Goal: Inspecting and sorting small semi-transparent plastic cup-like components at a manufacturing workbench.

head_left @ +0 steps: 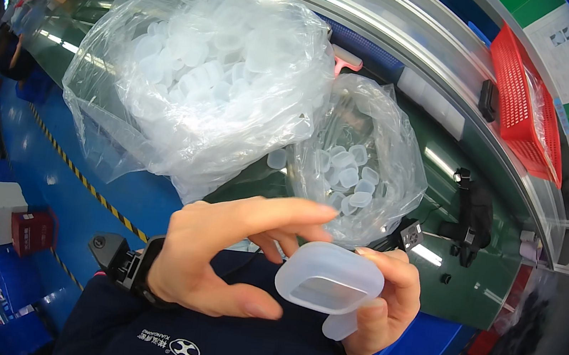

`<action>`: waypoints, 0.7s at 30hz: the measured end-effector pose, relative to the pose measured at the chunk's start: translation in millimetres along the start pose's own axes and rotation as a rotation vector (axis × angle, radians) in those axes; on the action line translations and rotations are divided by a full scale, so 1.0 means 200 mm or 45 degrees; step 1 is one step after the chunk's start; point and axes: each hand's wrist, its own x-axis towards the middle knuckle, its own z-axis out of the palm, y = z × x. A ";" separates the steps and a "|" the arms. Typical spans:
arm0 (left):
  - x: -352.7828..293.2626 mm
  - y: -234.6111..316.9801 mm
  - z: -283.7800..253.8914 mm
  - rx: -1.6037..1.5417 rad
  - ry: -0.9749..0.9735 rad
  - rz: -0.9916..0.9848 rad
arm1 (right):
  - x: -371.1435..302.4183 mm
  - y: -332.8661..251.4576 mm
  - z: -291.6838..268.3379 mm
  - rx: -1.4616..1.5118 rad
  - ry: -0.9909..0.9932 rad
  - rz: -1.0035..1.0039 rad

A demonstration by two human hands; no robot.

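My right hand [391,296] grips a translucent whitish soft-plastic case [317,259] between thumb and fingers. The case is a rounded box, with a wide opening facing me and a small rounded flap [340,324] below it. My left hand [213,254] is beside the case, thumb and fingers spread apart, with nothing between them. Beyond my hands lies a clear plastic bag [406,154] holding several small translucent rounded pieces [348,177]. A larger clear bag [103,107], full of similar whitish cases [205,70], stands to its left.
The bags rest on a dark green table [478,286]. One loose translucent piece [277,158] lies between them. A pink-handled tool [345,60] is behind the bags. On the right are a black strap [473,217], a small black device [408,234] and a red basket [523,112].
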 end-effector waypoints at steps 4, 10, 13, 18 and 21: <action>0.05 0.00 -0.01 0.362 -0.132 0.194 | 0.02 -0.02 0.01 -0.267 -0.082 -0.160; 0.05 0.01 0.04 0.243 -0.009 0.051 | 0.02 -0.02 0.01 -0.396 -0.009 -0.200; 0.04 0.01 0.05 0.241 0.034 0.013 | 0.02 -0.02 0.02 -0.453 -0.010 -0.170; 0.00 -0.01 0.05 0.538 0.164 0.107 | 0.04 -0.02 0.02 -0.439 -0.016 -0.102; -0.10 -0.05 -0.04 0.446 0.441 -0.209 | 0.04 0.01 -0.01 -0.282 -0.013 -0.053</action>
